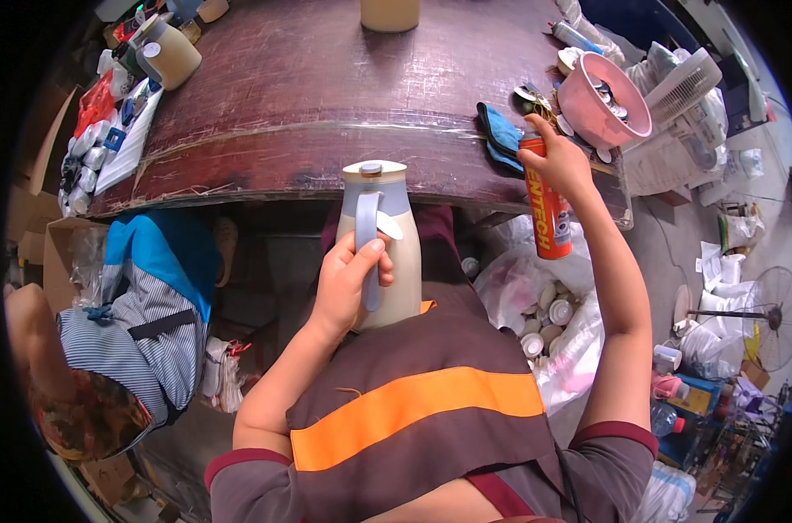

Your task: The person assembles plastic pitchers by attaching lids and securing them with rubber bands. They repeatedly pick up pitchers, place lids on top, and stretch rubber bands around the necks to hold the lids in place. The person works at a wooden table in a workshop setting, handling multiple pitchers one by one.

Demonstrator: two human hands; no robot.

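My left hand [345, 281] is wrapped round the grey-blue handle of a thermos jug [401, 248]. The jug is cream with a grey-blue collar and stands upright against my lap, in front of the table edge. A small round white tag [390, 226] hangs by its handle. Out to the right, my right hand [557, 159] grips an orange-red spray can [546, 213] near its top, with the forefinger up at the nozzle. Just behind the can, a blue and black cloth [502, 138] lies at the table's edge.
On the dark red, scuffed table [309, 96] stand a cream jug [171, 57] at far left and a pink bowl of small parts [583, 100] at right. A plastic bag of round lids [535, 314] sits below. Another person [143, 349] is at left; a fan [766, 315] stands right.
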